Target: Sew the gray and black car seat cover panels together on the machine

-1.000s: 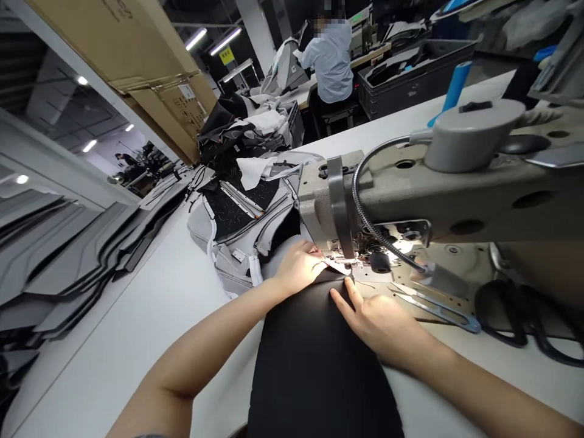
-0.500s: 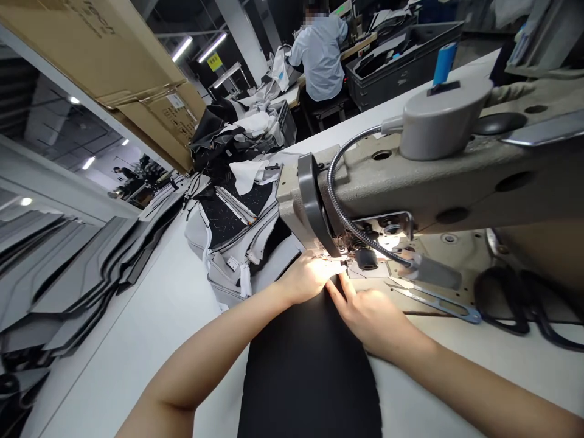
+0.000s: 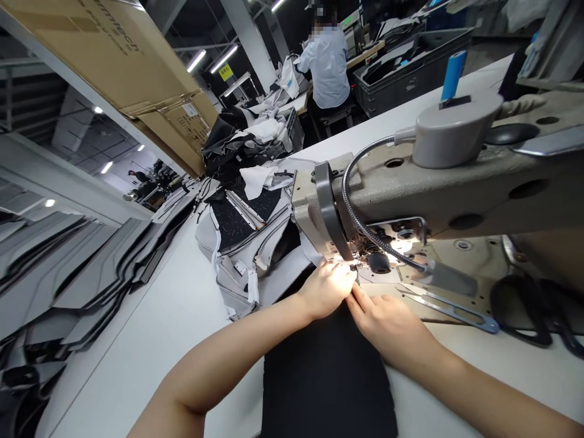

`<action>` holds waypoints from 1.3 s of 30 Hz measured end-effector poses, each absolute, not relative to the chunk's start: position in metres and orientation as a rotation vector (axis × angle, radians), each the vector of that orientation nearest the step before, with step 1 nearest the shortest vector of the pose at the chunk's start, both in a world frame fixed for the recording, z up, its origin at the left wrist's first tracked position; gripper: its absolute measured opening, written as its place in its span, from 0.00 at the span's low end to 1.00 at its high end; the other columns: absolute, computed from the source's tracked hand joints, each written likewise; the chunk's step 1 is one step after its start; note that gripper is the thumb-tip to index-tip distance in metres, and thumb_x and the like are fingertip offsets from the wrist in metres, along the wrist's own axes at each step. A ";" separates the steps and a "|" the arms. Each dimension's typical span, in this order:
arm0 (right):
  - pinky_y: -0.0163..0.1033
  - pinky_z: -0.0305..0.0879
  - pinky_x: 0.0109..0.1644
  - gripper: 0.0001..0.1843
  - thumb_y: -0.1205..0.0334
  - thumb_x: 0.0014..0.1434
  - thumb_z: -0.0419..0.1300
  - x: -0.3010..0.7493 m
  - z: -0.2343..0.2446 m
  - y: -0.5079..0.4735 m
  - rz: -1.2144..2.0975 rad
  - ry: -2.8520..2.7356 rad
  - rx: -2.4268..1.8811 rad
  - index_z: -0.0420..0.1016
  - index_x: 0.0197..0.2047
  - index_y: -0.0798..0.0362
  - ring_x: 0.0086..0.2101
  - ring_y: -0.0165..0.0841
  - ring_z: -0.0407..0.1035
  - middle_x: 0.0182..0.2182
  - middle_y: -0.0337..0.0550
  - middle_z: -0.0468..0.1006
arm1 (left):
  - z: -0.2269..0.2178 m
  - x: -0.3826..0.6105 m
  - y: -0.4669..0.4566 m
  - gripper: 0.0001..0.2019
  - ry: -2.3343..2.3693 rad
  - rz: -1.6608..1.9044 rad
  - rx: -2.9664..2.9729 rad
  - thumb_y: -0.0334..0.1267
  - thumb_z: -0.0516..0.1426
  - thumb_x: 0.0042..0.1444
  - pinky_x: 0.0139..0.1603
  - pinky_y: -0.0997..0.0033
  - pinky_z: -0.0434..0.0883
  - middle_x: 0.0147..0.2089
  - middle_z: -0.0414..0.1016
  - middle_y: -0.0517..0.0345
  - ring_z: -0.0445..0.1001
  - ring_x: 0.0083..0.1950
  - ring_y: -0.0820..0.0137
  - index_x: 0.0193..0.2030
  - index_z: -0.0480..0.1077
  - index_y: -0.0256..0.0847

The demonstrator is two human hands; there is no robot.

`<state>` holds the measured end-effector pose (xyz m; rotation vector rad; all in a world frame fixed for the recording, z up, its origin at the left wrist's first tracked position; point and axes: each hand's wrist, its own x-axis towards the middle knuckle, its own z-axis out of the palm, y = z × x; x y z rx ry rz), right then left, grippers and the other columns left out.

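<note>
A long black fabric panel (image 3: 328,377) lies on the white table and runs up to the lit needle area of a sewing machine (image 3: 456,182). At its narrow far end, my left hand (image 3: 327,289) is closed on the material just in front of the presser foot, fingertips under the lamp. My right hand (image 3: 390,322) sits beside it on the right edge, its thumb and fingers drawn together on the fabric. The fingertips of both hands nearly touch. Exactly how the fingers grip the edge is partly hidden.
Blue-handled thread snips (image 3: 456,309) and black-handled scissors (image 3: 520,310) lie right of the needle. Behind my left arm is a sewn grey and black piece (image 3: 246,243). Stacked grey panels (image 3: 86,267) line the left. A person (image 3: 326,67) sits further back near a grey crate (image 3: 387,91).
The whole view has shifted slightly. My left hand has come a little back from the needle, and the fingers of my right hand, spread before, have drawn together near it.
</note>
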<state>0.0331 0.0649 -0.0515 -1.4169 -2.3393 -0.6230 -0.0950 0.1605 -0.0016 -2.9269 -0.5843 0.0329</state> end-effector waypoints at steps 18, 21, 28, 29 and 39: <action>0.40 0.53 0.21 0.20 0.77 0.50 0.50 0.034 -0.048 0.069 -0.669 -2.296 -1.455 0.76 0.43 0.64 0.17 0.32 0.62 0.42 0.61 0.77 | -0.017 -0.090 0.169 0.12 -0.443 -0.120 -2.785 0.27 0.47 0.61 0.41 0.62 0.71 0.32 0.72 0.50 0.71 0.37 0.63 0.32 0.71 0.33; 0.41 0.56 0.23 0.26 0.76 0.48 0.51 0.043 -0.048 0.069 -0.517 -2.407 -1.438 0.71 0.52 0.65 0.21 0.34 0.66 0.50 0.65 0.72 | -0.013 -0.095 0.170 0.11 -0.385 -0.096 -2.828 0.28 0.48 0.61 0.45 0.64 0.71 0.37 0.73 0.51 0.71 0.40 0.64 0.36 0.71 0.34; 0.38 0.61 0.32 0.22 0.75 0.50 0.52 0.067 -0.030 0.063 0.053 -2.430 -1.155 0.74 0.46 0.52 0.30 0.34 0.68 0.32 0.43 0.76 | 0.030 -0.166 0.171 0.31 -1.278 -0.102 -2.597 0.44 0.58 0.55 0.61 0.49 0.58 0.65 0.56 0.41 0.57 0.64 0.51 0.64 0.55 0.41; 0.39 0.62 0.35 0.22 0.74 0.52 0.51 0.061 -0.026 0.064 0.044 -2.425 -1.111 0.73 0.49 0.53 0.33 0.36 0.68 0.33 0.44 0.76 | 0.036 -0.180 0.176 0.42 -1.539 -0.049 -2.544 0.49 0.61 0.49 0.63 0.46 0.54 0.68 0.47 0.39 0.51 0.67 0.47 0.67 0.48 0.40; 0.56 0.50 0.62 0.27 0.66 0.62 0.49 -0.037 -0.044 0.102 -0.029 -2.254 -1.215 0.56 0.65 0.53 0.62 0.49 0.50 0.65 0.62 0.50 | 0.026 -0.242 0.240 0.50 -2.171 0.293 -2.482 0.49 0.63 0.44 0.63 0.53 0.57 0.69 0.45 0.34 0.50 0.68 0.47 0.68 0.44 0.34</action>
